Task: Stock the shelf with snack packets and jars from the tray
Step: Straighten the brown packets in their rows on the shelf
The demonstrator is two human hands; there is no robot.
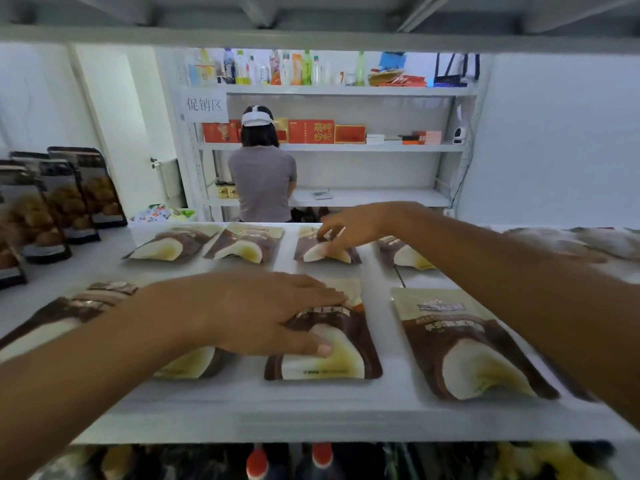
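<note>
Brown and cream snack packets lie flat in two rows on the white shelf (242,403). My left hand (263,313) rests palm down, fingers spread, on the front middle packet (325,355). My right hand (349,230) reaches to the back row and pinches the top of the back packet (313,252) with its fingertips. Another packet (471,348) lies at the front right, untouched. My left forearm covers part of a front left packet (97,299). No tray and no jars are in view.
Dark upright packets (69,199) stand in a row at the shelf's left. Two more flat packets (242,244) lie at the back left. Bottles with red caps (256,462) show below the shelf. Across the aisle a person (263,181) faces another shelving unit.
</note>
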